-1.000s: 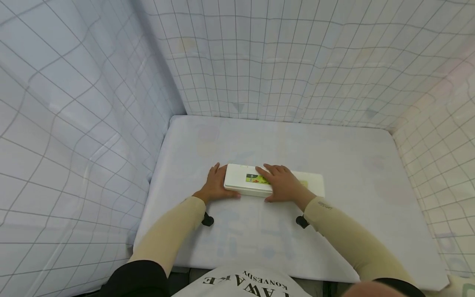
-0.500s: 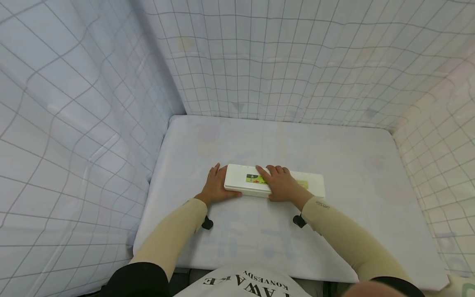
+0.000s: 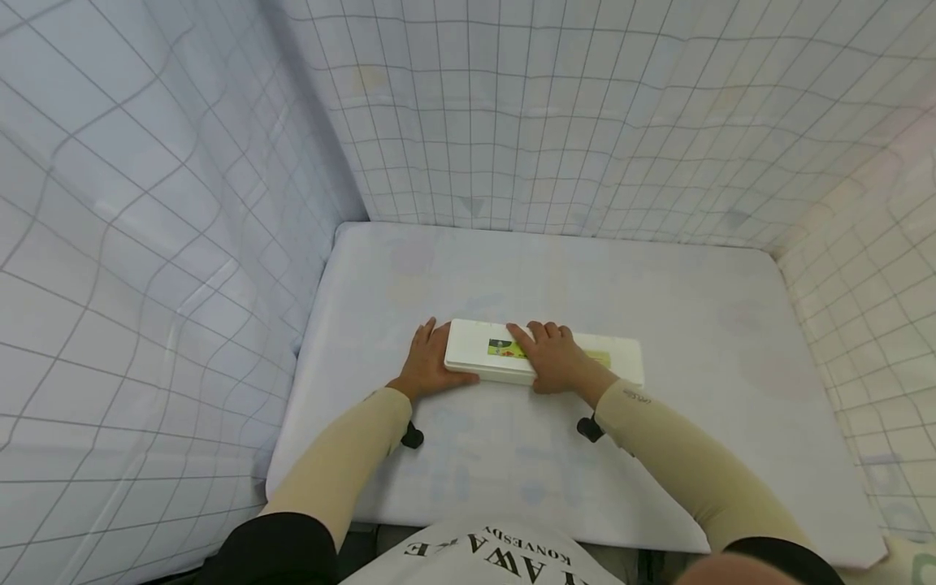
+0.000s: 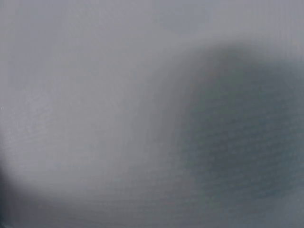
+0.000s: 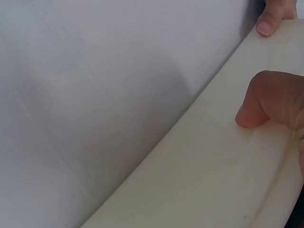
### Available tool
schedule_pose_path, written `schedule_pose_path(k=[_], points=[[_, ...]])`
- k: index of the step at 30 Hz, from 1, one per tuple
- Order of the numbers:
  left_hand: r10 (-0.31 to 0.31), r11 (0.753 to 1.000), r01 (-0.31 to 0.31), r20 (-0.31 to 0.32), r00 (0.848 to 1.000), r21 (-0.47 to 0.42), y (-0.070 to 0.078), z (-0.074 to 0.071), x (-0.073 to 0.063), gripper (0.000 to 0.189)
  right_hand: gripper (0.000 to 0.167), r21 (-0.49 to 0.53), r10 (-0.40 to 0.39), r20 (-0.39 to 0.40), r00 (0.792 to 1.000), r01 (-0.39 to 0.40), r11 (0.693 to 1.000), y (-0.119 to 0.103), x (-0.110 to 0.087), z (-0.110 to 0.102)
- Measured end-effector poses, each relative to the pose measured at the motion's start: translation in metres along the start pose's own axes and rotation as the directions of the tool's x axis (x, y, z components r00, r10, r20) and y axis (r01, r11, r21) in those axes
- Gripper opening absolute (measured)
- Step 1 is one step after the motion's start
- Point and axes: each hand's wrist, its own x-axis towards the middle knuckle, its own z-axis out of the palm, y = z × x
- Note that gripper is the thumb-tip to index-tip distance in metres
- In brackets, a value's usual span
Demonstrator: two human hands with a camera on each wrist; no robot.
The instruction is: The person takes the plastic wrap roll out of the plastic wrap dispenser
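Observation:
A long white box (image 3: 470, 348) with a green and yellow label (image 3: 504, 348) lies lengthwise across the table in the head view. My left hand (image 3: 427, 363) holds its left end, thumb along the near side and fingers at the far corner. Farther right, my right hand (image 3: 557, 362) grips the box from above, covering part of the label; its fingers reach toward the far edge. The right wrist view shows the box's pale side (image 5: 204, 166) close up, my bent right thumb (image 5: 270, 99) pressed against it and my left thumb (image 5: 268, 23) beyond. The left wrist view is only a blur.
The table (image 3: 702, 439) has a white cover. Gridded white curtains (image 3: 541, 122) close it in at the back and both sides. A small black piece (image 3: 413, 436) sits under the left wrist, another (image 3: 589, 429) under the right. The person's printed shirt (image 3: 497, 561) is at the near edge.
My right thumb and fingers have drawn in slightly around the box since a second ago. The left hand keeps its hold; the whole head view has shifted a little.

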Motion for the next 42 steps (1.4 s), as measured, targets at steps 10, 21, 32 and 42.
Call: schedule_pose_path(k=[10, 21, 32, 42], points=[[0.004, 1.000, -0.004, 0.002, 1.000, -0.001, 0.0045, -0.0038, -0.0009, 0.110, 0.106, -0.016, -0.014, -0.006, 1.000, 0.014, 1.000, -0.0007, -0.0007, -0.0024], [0.011, 1.000, -0.011, 0.002, 1.000, -0.022, 0.0037, -0.0038, -0.0003, 0.110, 0.107, 0.047, -0.018, 0.010, 1.000, 0.018, 0.999, 0.0043, 0.0022, -0.0032], [-0.011, 0.999, 0.011, 0.012, 1.000, -0.046, 0.0036, -0.0057, -0.0022, 0.112, 0.108, 0.081, -0.021, 0.010, 1.000, 0.020, 0.996, 0.0043, 0.0016, -0.0059], [-0.025, 0.998, 0.026, 0.014, 1.000, -0.055, 0.0056, -0.0064, -0.0032, 0.112, 0.108, 0.103, -0.020, 0.028, 0.999, 0.017, 0.995, 0.0055, 0.0025, -0.0074]])
